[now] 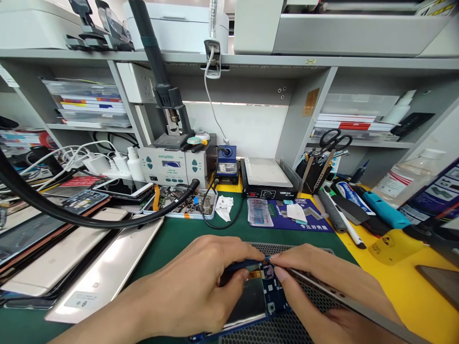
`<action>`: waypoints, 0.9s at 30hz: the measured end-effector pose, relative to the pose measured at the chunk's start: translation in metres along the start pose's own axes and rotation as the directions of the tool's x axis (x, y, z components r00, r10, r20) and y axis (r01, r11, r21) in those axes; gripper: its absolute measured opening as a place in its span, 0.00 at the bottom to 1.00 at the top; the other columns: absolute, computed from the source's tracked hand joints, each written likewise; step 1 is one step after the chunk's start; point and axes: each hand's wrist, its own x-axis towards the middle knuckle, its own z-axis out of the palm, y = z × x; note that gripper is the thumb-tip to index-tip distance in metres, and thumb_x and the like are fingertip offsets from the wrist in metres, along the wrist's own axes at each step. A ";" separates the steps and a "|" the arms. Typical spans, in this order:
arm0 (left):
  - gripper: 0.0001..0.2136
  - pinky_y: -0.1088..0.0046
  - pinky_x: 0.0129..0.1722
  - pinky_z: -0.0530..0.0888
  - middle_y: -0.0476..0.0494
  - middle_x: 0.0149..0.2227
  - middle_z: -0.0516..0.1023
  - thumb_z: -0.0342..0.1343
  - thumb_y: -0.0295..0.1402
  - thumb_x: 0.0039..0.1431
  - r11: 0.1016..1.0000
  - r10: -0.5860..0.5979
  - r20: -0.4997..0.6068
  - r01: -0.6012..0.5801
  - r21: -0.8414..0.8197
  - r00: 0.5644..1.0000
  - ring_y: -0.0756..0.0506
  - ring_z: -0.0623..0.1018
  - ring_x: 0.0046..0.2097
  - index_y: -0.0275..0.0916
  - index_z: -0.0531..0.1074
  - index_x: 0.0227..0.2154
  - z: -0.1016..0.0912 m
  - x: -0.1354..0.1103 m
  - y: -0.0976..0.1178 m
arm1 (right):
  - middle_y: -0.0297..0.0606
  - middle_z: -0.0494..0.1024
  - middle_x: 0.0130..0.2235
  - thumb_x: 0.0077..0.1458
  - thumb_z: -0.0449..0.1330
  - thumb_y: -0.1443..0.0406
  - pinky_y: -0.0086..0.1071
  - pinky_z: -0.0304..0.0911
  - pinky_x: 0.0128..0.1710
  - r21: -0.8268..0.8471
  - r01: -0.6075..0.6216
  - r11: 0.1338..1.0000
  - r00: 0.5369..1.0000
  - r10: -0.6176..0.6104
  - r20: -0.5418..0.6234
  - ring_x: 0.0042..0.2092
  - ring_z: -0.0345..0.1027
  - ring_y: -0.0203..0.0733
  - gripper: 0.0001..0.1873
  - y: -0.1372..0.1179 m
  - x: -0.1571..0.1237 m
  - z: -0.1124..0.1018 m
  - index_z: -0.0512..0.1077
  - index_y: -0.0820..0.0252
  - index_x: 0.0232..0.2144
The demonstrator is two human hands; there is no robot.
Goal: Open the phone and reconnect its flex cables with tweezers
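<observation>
An opened smartphone with a blue frame lies on a black honeycomb mat, its dark battery and blue circuit board exposed. My left hand grips the phone's upper left part, index fingertip at the top edge of the board and thumb near an orange flex cable. Between the thumb and fingers of my right hand is a pair of metal tweezers, pointing at the board's top edge. The tweezer tips meet the phone close to my left index fingertip; exactly what they touch is too small to make out.
Several phones and a phone back cover are stacked at left. A black hose arcs over them. Behind stand a hot-air station, a parts tray and a hot plate. Tools and a bottle line the right side.
</observation>
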 end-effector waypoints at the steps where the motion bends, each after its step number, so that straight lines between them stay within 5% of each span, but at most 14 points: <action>1: 0.21 0.76 0.42 0.71 0.52 0.43 0.80 0.51 0.21 0.59 1.000 0.003 0.001 -0.003 0.000 1.000 0.48 0.78 0.42 0.49 0.75 0.52 0.000 0.000 0.000 | 0.32 0.83 0.35 0.57 0.61 0.68 0.25 0.74 0.38 0.002 0.001 1.000 1.000 -0.001 -0.003 0.35 0.79 0.38 0.06 0.000 0.000 0.000 0.76 0.54 0.37; 9: 0.12 0.78 0.31 0.66 0.56 0.37 0.79 0.50 0.27 0.63 0.996 -0.089 0.008 0.089 0.004 0.996 0.51 0.75 0.33 0.46 0.74 0.44 0.002 0.001 -0.002 | 0.28 0.83 0.30 0.56 0.60 0.68 0.21 0.74 0.35 0.044 -0.011 0.999 0.988 0.018 -0.153 0.31 0.79 0.34 0.06 -0.007 0.005 0.004 0.77 0.53 0.31; 19: 0.12 0.80 0.33 0.64 0.58 0.37 0.77 0.49 0.25 0.62 0.998 -0.039 -0.029 0.040 0.042 0.999 0.53 0.72 0.33 0.47 0.72 0.42 0.004 -0.002 -0.001 | 0.30 0.83 0.32 0.56 0.60 0.70 0.20 0.74 0.37 0.071 0.020 0.997 0.999 -0.017 -0.031 0.33 0.79 0.34 0.07 -0.008 0.009 0.001 0.77 0.55 0.33; 27: 0.13 0.78 0.32 0.64 0.56 0.35 0.77 0.49 0.24 0.61 0.999 -0.003 -0.018 0.004 0.054 1.000 0.52 0.73 0.33 0.47 0.73 0.42 0.003 -0.003 -0.004 | 0.30 0.83 0.32 0.56 0.60 0.69 0.20 0.74 0.35 0.090 0.009 0.996 0.997 -0.002 -0.076 0.33 0.79 0.34 0.07 -0.005 0.006 0.001 0.77 0.53 0.33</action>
